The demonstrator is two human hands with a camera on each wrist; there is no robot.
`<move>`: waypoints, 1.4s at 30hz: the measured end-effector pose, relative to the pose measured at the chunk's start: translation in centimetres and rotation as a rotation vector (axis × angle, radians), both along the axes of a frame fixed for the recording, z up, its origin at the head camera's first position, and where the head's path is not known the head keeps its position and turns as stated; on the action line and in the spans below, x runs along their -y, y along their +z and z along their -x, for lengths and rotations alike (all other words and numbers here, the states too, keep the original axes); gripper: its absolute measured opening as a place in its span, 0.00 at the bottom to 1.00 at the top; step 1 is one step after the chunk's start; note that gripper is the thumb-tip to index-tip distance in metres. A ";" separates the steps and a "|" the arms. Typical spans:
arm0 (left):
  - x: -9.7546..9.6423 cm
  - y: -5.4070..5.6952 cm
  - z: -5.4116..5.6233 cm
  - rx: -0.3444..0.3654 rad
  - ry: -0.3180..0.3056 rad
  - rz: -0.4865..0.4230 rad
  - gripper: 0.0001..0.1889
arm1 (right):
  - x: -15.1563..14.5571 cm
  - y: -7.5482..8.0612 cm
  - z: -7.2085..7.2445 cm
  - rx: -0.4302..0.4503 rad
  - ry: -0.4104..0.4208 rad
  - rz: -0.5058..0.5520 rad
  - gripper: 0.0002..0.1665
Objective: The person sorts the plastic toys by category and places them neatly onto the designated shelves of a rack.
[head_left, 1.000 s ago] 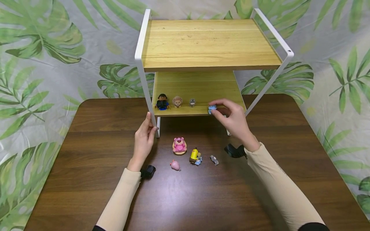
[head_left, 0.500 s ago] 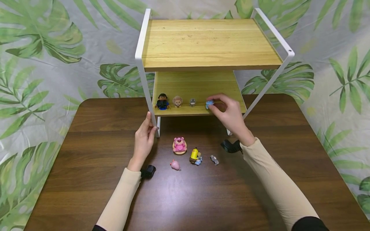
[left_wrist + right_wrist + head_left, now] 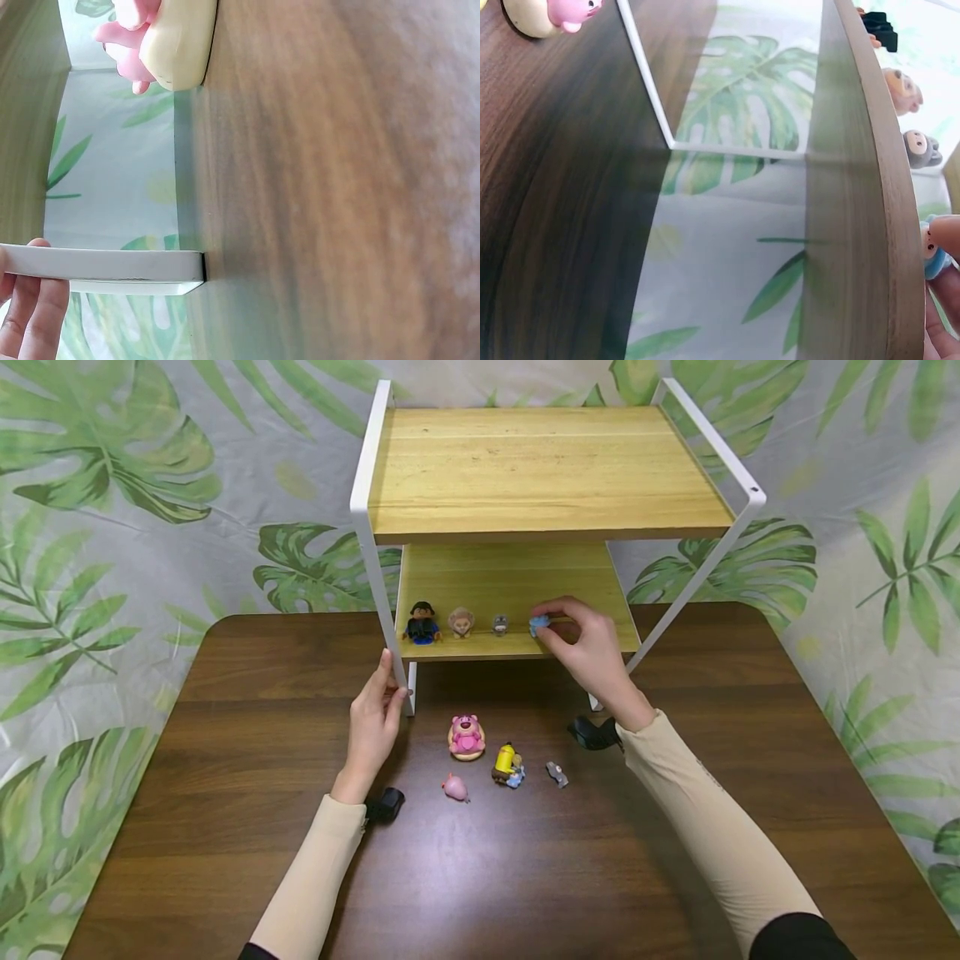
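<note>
My right hand (image 3: 592, 647) pinches a small light-blue figurine (image 3: 538, 626) between thumb and fingers at the front of the middle shelf board (image 3: 517, 581). In the right wrist view the figurine (image 3: 934, 247) shows a pale face, partly covered by the fingers. My left hand (image 3: 371, 722) grips the white front leg (image 3: 112, 264) of the shelf rack, thumb on one side and fingers on the other. To the left of the blue figurine stand a small grey figurine (image 3: 500, 625), a beige furry-headed figurine (image 3: 461, 622) and a black-haired toy figure (image 3: 422, 624) in dark clothes.
On the brown table (image 3: 480, 877) in front of the rack lie a pink bear figure (image 3: 467, 738), a pink round toy (image 3: 454, 787), a yellow-and-blue toy (image 3: 507, 766) and a small grey piece (image 3: 557, 774). The upper shelf board (image 3: 540, 468) overhangs the middle one.
My right hand has moved left and farther back over the middle board, carrying the blue figurine nearer the grey one. The left hand stays on the rack's leg.
</note>
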State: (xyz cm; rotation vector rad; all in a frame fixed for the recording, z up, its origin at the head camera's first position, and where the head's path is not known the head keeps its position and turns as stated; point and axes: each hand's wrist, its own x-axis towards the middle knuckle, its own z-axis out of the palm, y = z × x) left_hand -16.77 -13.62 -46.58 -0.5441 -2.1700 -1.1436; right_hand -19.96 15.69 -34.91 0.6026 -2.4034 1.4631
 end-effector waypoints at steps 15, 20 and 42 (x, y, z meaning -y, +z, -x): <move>-0.1 0.1 0.0 0.008 -0.004 -0.009 0.51 | 0.3 0.0 -0.1 -0.009 -0.001 0.002 0.13; -0.1 0.0 0.0 0.011 -0.011 -0.009 0.51 | 0.1 -0.1 0.0 -0.026 0.006 -0.002 0.14; 0.0 -0.2 0.0 0.006 -0.003 -0.014 0.51 | -0.7 2.5 -3.6 -0.094 -0.049 0.069 0.13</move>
